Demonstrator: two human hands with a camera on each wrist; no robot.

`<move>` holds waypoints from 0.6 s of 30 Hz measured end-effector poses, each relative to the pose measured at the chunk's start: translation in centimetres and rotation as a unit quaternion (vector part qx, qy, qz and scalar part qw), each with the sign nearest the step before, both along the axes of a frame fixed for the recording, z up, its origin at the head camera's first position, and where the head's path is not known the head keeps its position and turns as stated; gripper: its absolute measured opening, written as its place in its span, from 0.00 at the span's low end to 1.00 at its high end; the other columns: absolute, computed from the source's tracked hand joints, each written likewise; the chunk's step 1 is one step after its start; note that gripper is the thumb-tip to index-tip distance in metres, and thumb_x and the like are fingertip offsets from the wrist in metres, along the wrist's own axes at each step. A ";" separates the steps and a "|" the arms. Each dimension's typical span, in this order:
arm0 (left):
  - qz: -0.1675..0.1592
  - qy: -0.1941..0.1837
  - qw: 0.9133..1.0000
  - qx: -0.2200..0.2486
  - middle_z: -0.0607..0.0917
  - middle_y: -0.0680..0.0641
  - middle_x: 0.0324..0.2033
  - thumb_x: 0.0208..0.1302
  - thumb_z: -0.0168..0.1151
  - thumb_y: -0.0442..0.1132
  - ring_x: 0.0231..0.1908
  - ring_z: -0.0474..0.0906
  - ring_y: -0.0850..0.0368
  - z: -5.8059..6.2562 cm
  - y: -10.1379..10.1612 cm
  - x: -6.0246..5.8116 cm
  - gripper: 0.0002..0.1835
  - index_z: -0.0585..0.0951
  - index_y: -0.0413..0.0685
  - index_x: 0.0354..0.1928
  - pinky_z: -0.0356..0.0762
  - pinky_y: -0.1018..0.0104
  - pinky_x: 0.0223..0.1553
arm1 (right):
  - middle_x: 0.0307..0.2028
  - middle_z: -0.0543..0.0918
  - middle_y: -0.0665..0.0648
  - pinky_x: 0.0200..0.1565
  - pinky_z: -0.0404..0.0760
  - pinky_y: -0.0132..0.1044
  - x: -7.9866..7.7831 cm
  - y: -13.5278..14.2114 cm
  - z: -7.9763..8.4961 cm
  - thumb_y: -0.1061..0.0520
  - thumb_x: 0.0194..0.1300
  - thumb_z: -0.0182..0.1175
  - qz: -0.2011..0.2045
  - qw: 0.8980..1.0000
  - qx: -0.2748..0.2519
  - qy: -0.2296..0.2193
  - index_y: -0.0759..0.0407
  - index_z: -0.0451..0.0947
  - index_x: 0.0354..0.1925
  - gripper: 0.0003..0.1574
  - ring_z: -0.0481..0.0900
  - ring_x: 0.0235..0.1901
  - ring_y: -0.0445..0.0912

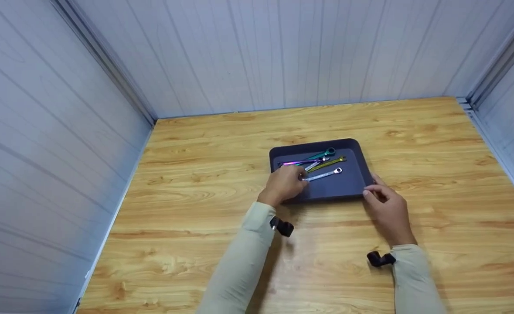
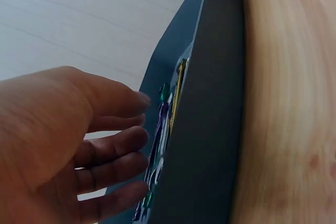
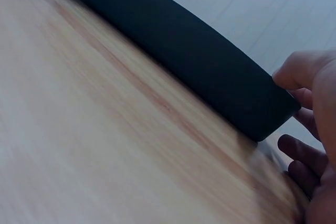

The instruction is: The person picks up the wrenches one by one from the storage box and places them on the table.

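A dark grey tray (image 1: 344, 186) lies on the wooden table with several combination wrenches in it. Nearest the front is a silver wrench (image 1: 324, 175); behind it are a yellow wrench (image 1: 331, 163), a teal wrench (image 1: 329, 151) and a purple wrench (image 1: 298, 162). My left hand (image 1: 285, 183) reaches over the tray's left front, fingertips right by the wrench ends. In the left wrist view its fingers (image 2: 118, 153) are loosely bent, with nothing seen between them and the thumb. My right hand (image 1: 389, 213) pinches the tray's front right corner, thumb at the rim (image 3: 274, 80).
The wooden table (image 1: 187, 192) extends around the tray on all sides. White panel walls (image 1: 257, 56) enclose the table at the back, left and right. Each wrist wears a small black camera, such as the left wrist's camera (image 1: 283, 227).
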State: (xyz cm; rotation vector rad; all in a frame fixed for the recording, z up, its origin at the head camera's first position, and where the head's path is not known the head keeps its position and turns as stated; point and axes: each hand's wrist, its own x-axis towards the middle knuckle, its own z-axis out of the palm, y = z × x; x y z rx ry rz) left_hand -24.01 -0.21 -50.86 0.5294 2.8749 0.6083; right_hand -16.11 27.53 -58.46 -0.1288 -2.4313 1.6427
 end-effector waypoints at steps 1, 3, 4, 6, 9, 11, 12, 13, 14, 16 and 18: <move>0.003 -0.015 1.000 0.001 0.86 0.55 0.40 0.66 0.66 0.45 0.38 0.78 0.62 0.1 0.2 -0.2 0.13 0.88 0.52 0.50 0.79 0.63 0.43 | 0.68 0.71 0.43 0.58 0.69 0.21 -0.1 0.1 0.1 0.46 0.70 0.64 0.001 1.000 0.001 -0.001 0.57 0.84 0.46 0.17 0.67 0.68 0.44; 0.005 -0.036 0.999 0.004 0.87 0.54 0.42 0.66 0.66 0.46 0.39 0.78 0.62 0.2 0.7 -0.7 0.14 0.87 0.52 0.51 0.79 0.63 0.45 | 0.68 0.71 0.43 0.58 0.68 0.21 -0.2 0.3 0.2 0.46 0.70 0.64 0.002 1.000 -0.001 -0.001 0.57 0.84 0.46 0.17 0.67 0.68 0.45; 0.005 -0.046 0.999 0.008 0.86 0.53 0.43 0.66 0.66 0.46 0.40 0.78 0.61 0.2 1.0 -0.9 0.14 0.87 0.51 0.51 0.78 0.63 0.45 | 0.68 0.71 0.43 0.59 0.68 0.21 -0.3 0.4 0.3 0.46 0.70 0.64 0.001 1.000 -0.003 -0.001 0.56 0.84 0.46 0.17 0.67 0.68 0.44; -0.002 -0.055 0.998 0.016 0.86 0.52 0.44 0.67 0.66 0.45 0.40 0.78 0.61 0.2 1.5 -1.3 0.14 0.87 0.50 0.51 0.78 0.64 0.46 | 0.68 0.71 0.43 0.59 0.68 0.21 -0.3 0.7 0.4 0.46 0.70 0.64 0.000 1.000 -0.010 0.000 0.57 0.84 0.47 0.17 0.68 0.68 0.44; -0.014 -0.065 0.997 0.037 0.86 0.53 0.43 0.67 0.66 0.44 0.39 0.78 0.62 0.0 2.7 -1.9 0.12 0.87 0.49 0.49 0.78 0.67 0.45 | 0.69 0.71 0.43 0.58 0.69 0.20 -0.2 1.0 0.4 0.44 0.70 0.64 -0.002 1.000 -0.018 -0.005 0.57 0.84 0.47 0.19 0.68 0.67 0.44; -0.020 -0.069 0.996 0.049 0.86 0.54 0.40 0.67 0.66 0.43 0.38 0.77 0.63 -0.2 3.6 -2.1 0.11 0.88 0.49 0.48 0.77 0.69 0.43 | 0.69 0.70 0.44 0.57 0.69 0.20 0.1 1.3 0.3 0.43 0.70 0.63 -0.003 1.000 -0.017 -0.013 0.56 0.84 0.48 0.20 0.68 0.67 0.44; -0.022 -0.070 0.996 0.056 0.86 0.55 0.39 0.67 0.66 0.43 0.37 0.77 0.63 -0.2 4.1 -2.2 0.10 0.88 0.50 0.47 0.77 0.70 0.42 | 0.69 0.69 0.43 0.56 0.69 0.20 0.3 1.5 0.3 0.43 0.70 0.63 -0.004 1.000 -0.014 -0.018 0.56 0.84 0.48 0.20 0.67 0.67 0.44; -0.023 -0.070 0.995 0.064 0.86 0.56 0.38 0.67 0.66 0.43 0.37 0.77 0.64 -0.3 4.7 -2.3 0.09 0.88 0.50 0.46 0.76 0.71 0.41 | 0.70 0.69 0.43 0.57 0.69 0.20 0.4 1.8 0.3 0.42 0.70 0.62 -0.005 1.000 -0.008 -0.024 0.56 0.84 0.49 0.21 0.67 0.68 0.44; -0.023 -0.071 0.994 0.075 0.86 0.56 0.38 0.67 0.66 0.43 0.36 0.77 0.64 -0.3 5.1 -2.4 0.09 0.88 0.51 0.45 0.76 0.72 0.40 | 0.70 0.69 0.43 0.57 0.69 0.20 0.6 2.0 0.3 0.42 0.70 0.62 -0.008 1.000 -0.003 -0.028 0.55 0.84 0.49 0.21 0.66 0.68 0.44; -0.022 -0.067 0.993 0.089 0.86 0.57 0.36 0.67 0.66 0.42 0.35 0.77 0.65 -0.3 6.0 -2.7 0.08 0.89 0.51 0.44 0.75 0.73 0.39 | 0.70 0.68 0.42 0.58 0.69 0.22 0.8 2.5 0.4 0.40 0.70 0.61 -0.013 0.999 0.005 -0.036 0.55 0.83 0.50 0.22 0.66 0.68 0.44; -0.010 -0.064 0.993 0.099 0.85 0.58 0.35 0.67 0.66 0.42 0.35 0.77 0.65 -0.3 6.7 -3.2 0.07 0.89 0.52 0.43 0.75 0.73 0.38 | 0.70 0.68 0.41 0.60 0.68 0.25 0.8 2.9 0.5 0.39 0.71 0.60 -0.018 0.999 0.012 -0.040 0.54 0.83 0.51 0.23 0.65 0.69 0.44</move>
